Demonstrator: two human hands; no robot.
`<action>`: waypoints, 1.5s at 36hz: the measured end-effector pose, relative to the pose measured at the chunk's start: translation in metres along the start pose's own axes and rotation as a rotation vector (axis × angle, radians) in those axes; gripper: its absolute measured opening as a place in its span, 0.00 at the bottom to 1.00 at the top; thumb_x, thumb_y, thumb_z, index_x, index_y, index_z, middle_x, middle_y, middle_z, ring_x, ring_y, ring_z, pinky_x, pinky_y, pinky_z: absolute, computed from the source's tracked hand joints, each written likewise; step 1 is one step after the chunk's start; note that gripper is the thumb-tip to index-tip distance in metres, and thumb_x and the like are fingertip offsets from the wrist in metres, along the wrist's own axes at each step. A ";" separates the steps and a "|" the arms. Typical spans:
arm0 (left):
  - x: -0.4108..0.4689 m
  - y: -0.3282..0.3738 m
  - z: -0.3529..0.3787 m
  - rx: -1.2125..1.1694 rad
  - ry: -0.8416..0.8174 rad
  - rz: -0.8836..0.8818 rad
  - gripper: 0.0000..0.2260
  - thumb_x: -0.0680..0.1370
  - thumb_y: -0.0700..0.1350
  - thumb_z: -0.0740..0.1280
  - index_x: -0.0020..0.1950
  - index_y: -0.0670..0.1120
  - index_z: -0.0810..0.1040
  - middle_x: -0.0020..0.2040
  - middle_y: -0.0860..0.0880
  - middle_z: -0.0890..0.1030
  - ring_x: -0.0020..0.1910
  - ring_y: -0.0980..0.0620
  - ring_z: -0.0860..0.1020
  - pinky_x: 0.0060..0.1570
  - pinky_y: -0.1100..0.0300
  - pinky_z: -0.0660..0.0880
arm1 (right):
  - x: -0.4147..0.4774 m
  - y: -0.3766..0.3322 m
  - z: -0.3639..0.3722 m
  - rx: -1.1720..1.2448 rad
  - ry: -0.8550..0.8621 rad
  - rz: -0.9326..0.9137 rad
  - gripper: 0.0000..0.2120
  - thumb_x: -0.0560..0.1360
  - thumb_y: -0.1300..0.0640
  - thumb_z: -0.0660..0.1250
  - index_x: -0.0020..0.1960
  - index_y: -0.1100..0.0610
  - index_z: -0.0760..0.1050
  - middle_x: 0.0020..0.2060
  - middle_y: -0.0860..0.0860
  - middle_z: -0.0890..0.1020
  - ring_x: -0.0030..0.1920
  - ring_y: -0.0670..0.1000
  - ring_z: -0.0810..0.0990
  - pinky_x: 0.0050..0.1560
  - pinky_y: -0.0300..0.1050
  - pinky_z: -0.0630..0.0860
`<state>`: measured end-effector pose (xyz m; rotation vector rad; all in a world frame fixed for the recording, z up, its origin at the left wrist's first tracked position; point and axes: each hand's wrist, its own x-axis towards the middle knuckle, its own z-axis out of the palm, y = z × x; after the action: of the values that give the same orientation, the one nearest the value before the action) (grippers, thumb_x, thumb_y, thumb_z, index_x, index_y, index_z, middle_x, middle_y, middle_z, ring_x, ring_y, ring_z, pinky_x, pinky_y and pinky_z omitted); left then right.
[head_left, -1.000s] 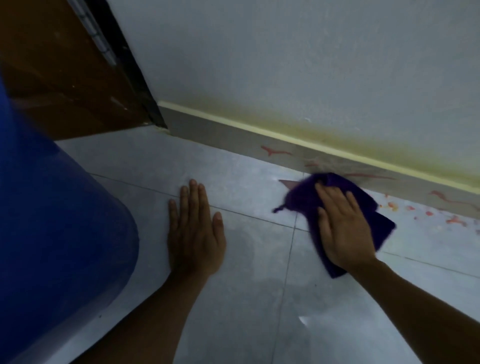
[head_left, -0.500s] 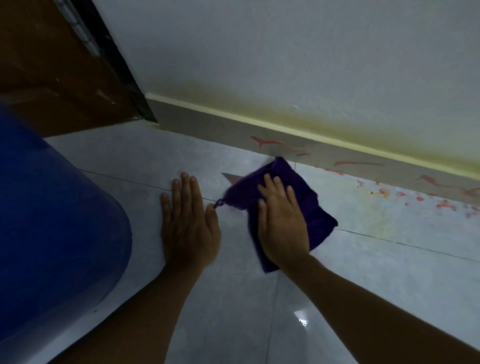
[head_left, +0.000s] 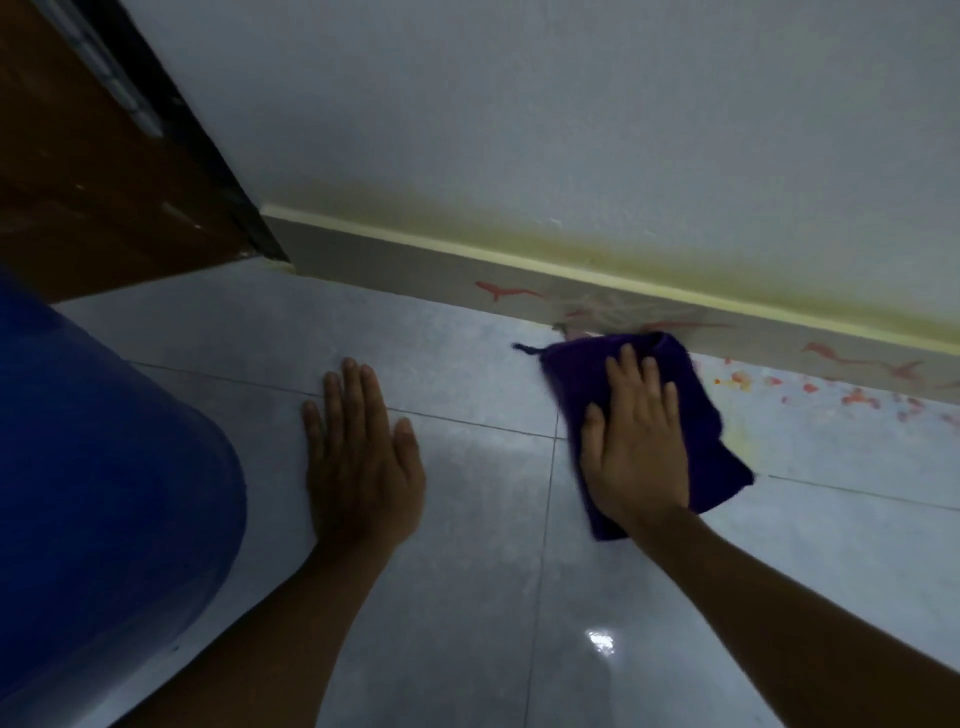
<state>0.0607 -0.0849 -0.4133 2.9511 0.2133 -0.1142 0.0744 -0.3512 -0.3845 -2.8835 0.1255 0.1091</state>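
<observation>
A purple cloth (head_left: 711, 431) lies flat on the pale tiled floor (head_left: 467, 353), its far edge at the grey skirting board (head_left: 415, 270). My right hand (head_left: 636, 441) presses on it with straight fingers spread, palm down. My left hand (head_left: 361, 457) rests flat on the floor to the left of the cloth, fingers straight, holding nothing. Red smears (head_left: 506, 291) mark the skirting board, and red specks (head_left: 857, 397) dot the floor to the right of the cloth.
A large blue rounded object (head_left: 104, 493) fills the left side, close to my left forearm. A brown wooden door (head_left: 78, 182) with a dark frame stands at the upper left. The white wall (head_left: 571, 104) has a yellowish stain above the skirting.
My right hand slid the cloth left toward my left hand, then back right and up against the skirting board. My left hand has stayed flat on the floor.
</observation>
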 end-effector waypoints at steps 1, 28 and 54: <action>0.000 0.000 0.000 0.001 -0.002 -0.004 0.31 0.85 0.56 0.44 0.85 0.43 0.44 0.86 0.44 0.44 0.86 0.45 0.44 0.84 0.42 0.46 | 0.000 -0.012 0.003 0.005 -0.021 -0.046 0.27 0.84 0.48 0.49 0.80 0.56 0.56 0.80 0.52 0.57 0.81 0.52 0.50 0.80 0.57 0.50; -0.001 0.001 -0.004 0.002 -0.009 0.012 0.32 0.85 0.56 0.43 0.85 0.42 0.44 0.86 0.43 0.44 0.86 0.44 0.44 0.84 0.42 0.46 | 0.009 0.056 -0.011 0.168 0.184 0.269 0.21 0.80 0.59 0.55 0.73 0.58 0.64 0.70 0.59 0.73 0.74 0.60 0.67 0.80 0.56 0.53; -0.001 0.041 -0.004 0.025 -0.018 0.308 0.28 0.86 0.52 0.48 0.84 0.39 0.58 0.84 0.40 0.58 0.83 0.40 0.59 0.81 0.39 0.57 | 0.009 0.004 -0.001 0.021 -0.088 -0.302 0.24 0.85 0.47 0.48 0.79 0.53 0.59 0.80 0.49 0.58 0.81 0.48 0.50 0.80 0.54 0.50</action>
<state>0.0664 -0.1241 -0.4022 2.9632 -0.2475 -0.1013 0.0833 -0.3559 -0.3854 -2.8315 -0.3218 0.1763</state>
